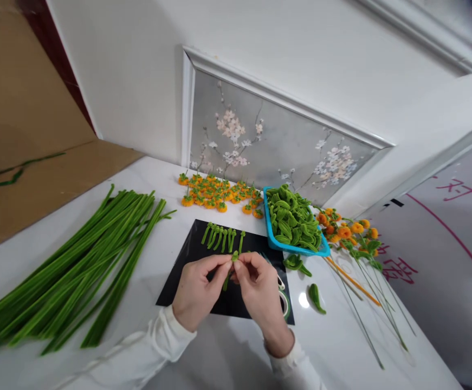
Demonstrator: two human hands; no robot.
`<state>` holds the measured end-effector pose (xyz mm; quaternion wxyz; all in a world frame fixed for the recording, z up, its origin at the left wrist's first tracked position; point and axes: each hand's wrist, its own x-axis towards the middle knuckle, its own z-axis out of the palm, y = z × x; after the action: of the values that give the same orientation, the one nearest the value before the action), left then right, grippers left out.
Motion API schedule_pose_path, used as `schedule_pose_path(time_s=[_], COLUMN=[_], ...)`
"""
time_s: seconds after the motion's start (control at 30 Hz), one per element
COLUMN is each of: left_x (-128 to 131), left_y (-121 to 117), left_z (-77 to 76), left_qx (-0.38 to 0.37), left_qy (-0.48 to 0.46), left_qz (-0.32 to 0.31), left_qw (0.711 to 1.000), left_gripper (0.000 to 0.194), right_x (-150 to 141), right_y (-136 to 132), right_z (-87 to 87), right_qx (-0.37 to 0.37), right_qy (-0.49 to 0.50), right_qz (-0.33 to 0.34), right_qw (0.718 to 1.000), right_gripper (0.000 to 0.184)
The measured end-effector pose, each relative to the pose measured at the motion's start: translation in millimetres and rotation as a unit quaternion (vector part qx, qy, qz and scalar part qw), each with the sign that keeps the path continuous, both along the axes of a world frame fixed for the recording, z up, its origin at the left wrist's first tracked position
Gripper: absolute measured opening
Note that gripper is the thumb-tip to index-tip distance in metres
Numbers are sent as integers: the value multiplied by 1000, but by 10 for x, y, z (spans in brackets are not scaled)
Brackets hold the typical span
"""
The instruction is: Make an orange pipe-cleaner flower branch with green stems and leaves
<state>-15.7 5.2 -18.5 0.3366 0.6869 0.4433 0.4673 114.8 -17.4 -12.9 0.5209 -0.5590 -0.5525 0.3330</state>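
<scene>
Green piece (235,257), one.
Fuzzy, small rounded top showing; pinched between left hand (198,284) and right hand (262,290), held over the mat (182,292); lower part, possibly a stem, largely hidden.

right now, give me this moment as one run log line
left hand: pinching green piece | right hand: pinching same green piece | beneath: black mat | nearby: blue basket, green strips

Bare white table (163,249) is running between the green strip bundle (97,265) and the black mat (179,290), giving the left hand (198,287) a side lane; another gap is opening right of the mat, a loose green piece (315,298) sitting in it, wire stems (364,320) bounding it. Blue basket (267,219) is blocking far right, orange flowers (209,195) the back.
</scene>
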Motion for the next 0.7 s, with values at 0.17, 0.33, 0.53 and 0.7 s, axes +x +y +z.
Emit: schedule_pose_path(time_s=[0.17, 0.33, 0.53, 0.7], left_x=[6, -17, -20, -17], left_y=[-2, 77, 74, 40], left_z=[43, 113, 145, 163], left_qx=[-19, -100, -54, -13], left_qy=[-45, -132, -81, -30], left_qz=[3, -43, -55, -63], left_qw=[999, 985, 994, 997], left_gripper=[17, 14, 15, 15], right_x=[-72, -20, 96, 126], right_y=[-40, -38, -17, -19], right_z=[1, 110, 171, 154], right_qx=[76, 83, 52, 67], right_qy=[-103, 10, 77, 57], right_qz=[-58, -22, 48, 49], right_qw=[990, 996, 994, 995], right_gripper=[15, 13, 20, 10])
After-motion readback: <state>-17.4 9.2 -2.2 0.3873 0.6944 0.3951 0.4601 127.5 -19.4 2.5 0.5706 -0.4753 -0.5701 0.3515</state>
